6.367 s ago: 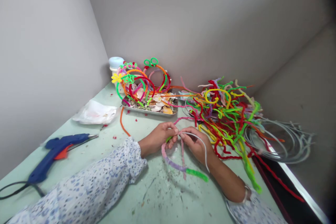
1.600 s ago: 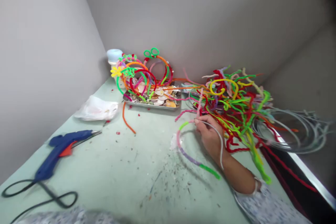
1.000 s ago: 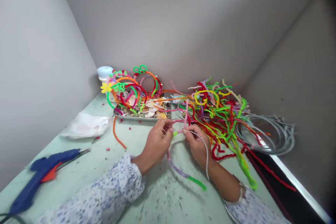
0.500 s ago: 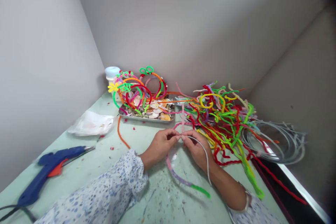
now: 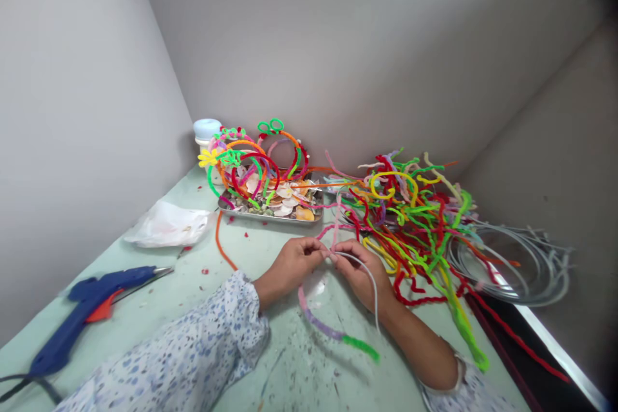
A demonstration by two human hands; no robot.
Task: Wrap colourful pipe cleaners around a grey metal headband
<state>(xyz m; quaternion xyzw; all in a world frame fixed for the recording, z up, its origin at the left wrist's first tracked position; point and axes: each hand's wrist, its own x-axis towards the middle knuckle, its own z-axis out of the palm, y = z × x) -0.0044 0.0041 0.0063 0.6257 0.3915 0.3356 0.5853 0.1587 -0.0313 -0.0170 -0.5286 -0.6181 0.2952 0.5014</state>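
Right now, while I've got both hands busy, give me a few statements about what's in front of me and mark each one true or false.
1. Your left hand and right hand meet at the partly wrapped band. True.
2. The glue gun is in your right hand. False: it lies on the table, left of your left arm.
3. The metal tray holds shells. True.
4. The flower near the lidded container is purple. False: it is yellow.
5. The coiled grey hoops lie left of the metal tray. False: they are on the right side.
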